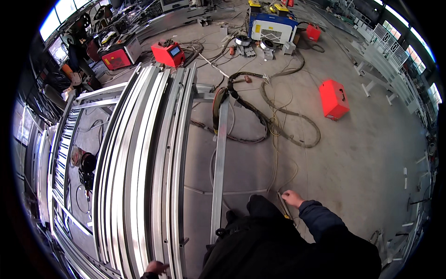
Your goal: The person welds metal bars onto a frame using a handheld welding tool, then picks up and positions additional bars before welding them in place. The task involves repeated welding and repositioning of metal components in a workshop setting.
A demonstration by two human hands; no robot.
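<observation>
At the lower edge, my left hand [156,267] rests over the near end of a row of long silver metal tubes [121,172]. Its fingers stretch out to the right across them, and I see nothing held in it. My right hand [292,198] is out to the right of my body, above the floor, with fingers pinched. At its fingertips is a slim, light-coloured tool [281,205] with a yellow part lower down; its exact kind is unclear. A single metal tube [219,172] stretches away from me, right of the row.
A red case [334,100] stands on the floor at right. Hoses and cables [297,132] loop across the floor ahead. Farther off are a red box with a screen [168,54], wire spools [267,44] and a blue-and-white machine [272,29]. A metal frame [65,149] lies at left.
</observation>
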